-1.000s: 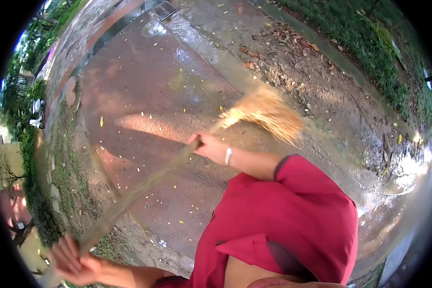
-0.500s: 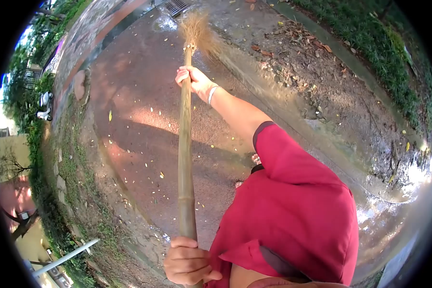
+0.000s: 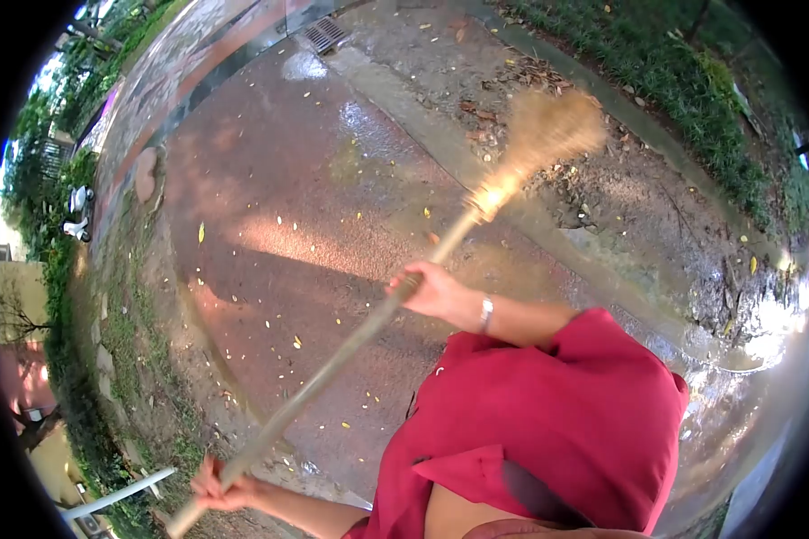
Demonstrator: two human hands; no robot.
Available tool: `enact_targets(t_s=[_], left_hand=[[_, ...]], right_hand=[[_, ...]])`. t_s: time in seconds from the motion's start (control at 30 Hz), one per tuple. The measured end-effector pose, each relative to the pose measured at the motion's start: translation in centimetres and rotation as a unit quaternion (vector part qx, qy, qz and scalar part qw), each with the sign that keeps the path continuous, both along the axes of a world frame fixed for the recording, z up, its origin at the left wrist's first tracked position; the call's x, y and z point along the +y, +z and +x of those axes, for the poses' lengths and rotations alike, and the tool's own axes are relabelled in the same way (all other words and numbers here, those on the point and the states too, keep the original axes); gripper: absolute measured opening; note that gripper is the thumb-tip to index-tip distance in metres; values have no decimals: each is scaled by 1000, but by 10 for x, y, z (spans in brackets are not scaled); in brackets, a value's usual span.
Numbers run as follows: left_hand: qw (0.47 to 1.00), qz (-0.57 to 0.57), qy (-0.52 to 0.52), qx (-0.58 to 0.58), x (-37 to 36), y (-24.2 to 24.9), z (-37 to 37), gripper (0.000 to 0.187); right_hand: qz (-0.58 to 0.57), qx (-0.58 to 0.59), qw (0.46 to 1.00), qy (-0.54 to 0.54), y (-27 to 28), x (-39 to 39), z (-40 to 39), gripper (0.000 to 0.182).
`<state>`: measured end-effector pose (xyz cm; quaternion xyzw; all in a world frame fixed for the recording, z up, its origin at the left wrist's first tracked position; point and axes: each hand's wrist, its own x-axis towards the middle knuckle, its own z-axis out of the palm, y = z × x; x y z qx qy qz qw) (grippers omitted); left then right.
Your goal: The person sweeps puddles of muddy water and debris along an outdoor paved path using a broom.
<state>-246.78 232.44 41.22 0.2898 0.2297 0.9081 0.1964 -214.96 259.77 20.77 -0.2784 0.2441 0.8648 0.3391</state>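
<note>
A long-handled broom (image 3: 331,370) with a bamboo pole crosses the view from lower left to upper right. Its straw bristles (image 3: 553,135) are blurred and overlap the leaf litter (image 3: 485,115) beside the paved path. My right hand (image 3: 427,289), with a silver bracelet at the wrist, is closed round the pole partway down toward the bristles. Near the pole's upper end, my left hand (image 3: 223,490) is wrapped round it at the lower left.
Wet reddish paving (image 3: 270,171) with scattered yellow leaves spreads ahead. A metal drain grate (image 3: 324,34) lies at the top. A low kerb (image 3: 643,126) borders the grass (image 3: 629,54); shiny puddles (image 3: 755,332) lie at right. A white scooter (image 3: 79,214) stands far left.
The bristles have swung right, from near the drain onto the leaf litter. My right hand has moved right and closer to my body; my left hand has moved left, tilting the pole.
</note>
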Motion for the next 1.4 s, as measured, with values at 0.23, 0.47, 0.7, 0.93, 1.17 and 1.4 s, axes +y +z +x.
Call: enact_targets(t_s=[0.23,0.47,0.7,0.93,1.17,1.4], left_hand=[[950,-209,-150,-179,162,-102,44,15],[775,-237,-573,-125,260,-125,246,18],[778,-189,-594,-80,265,-98,243,13],[937,-175,-273,131,212,67,110,19],[938,-125,-204,250,150,188,122,28],[823,-135,-147,532,179,93,241,25]], right_hand=[[-97,-129,982,-102,-120,-90,156,21],[-204,-172,854,-447,-247,-175,356,6],[-222,-248,884,-329,-345,-129,322,10],[473,-422,750,188,-101,-6,85,32],[-58,121,991,-14,-11,100,-79,13],[59,274,960,-23,-22,268,-99,18]])
